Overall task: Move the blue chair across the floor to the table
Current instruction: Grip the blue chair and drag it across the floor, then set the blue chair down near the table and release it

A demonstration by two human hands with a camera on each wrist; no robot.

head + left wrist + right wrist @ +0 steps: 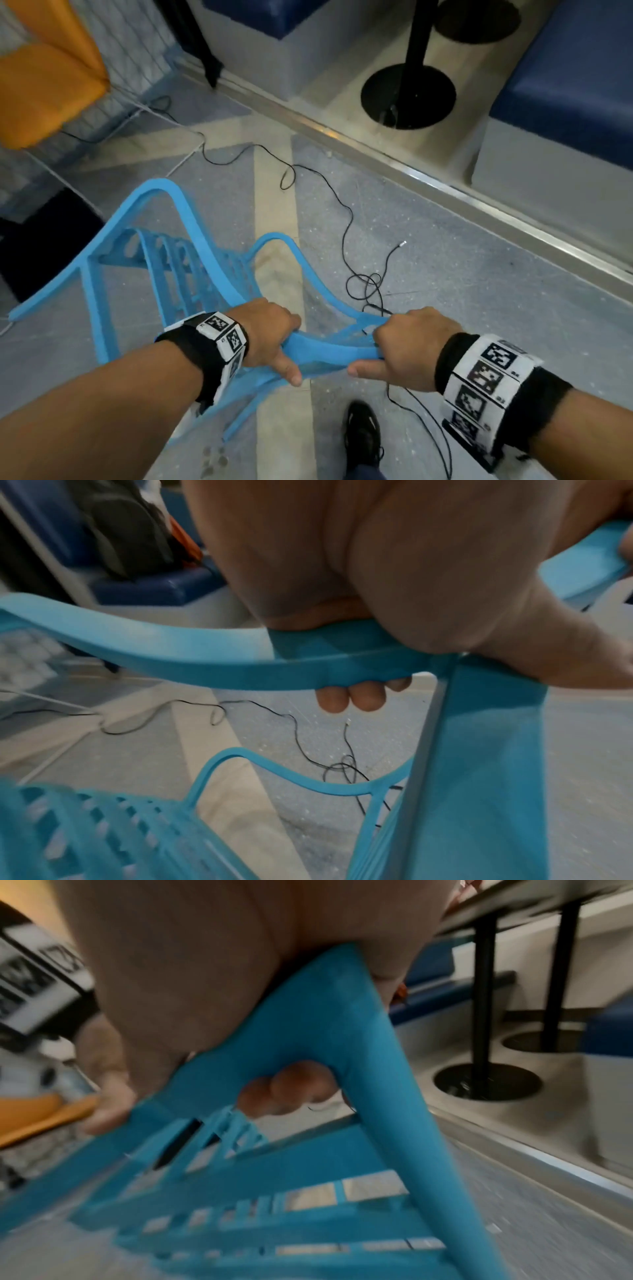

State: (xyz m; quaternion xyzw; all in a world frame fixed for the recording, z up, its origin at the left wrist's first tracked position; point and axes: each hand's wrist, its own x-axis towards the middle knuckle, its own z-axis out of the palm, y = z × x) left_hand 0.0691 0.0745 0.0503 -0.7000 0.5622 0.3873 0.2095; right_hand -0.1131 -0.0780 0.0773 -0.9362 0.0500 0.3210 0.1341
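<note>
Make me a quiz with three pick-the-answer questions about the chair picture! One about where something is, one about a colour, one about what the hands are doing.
1. Where does the black cable lie?
A. on the floor
B. on the chair seat
C. round a wrist

2. What colour is the cushion at the upper left?
A. green
B. orange
C. pink

3. What are the left hand and right hand doing?
A. hanging free
B. one waving
C. both gripping the blue chair

Answers:
1 A, it snakes over the grey floor beyond the chair.
2 B, it is plainly orange.
3 C, fingers of each hand curl round the chair's top edge.
</note>
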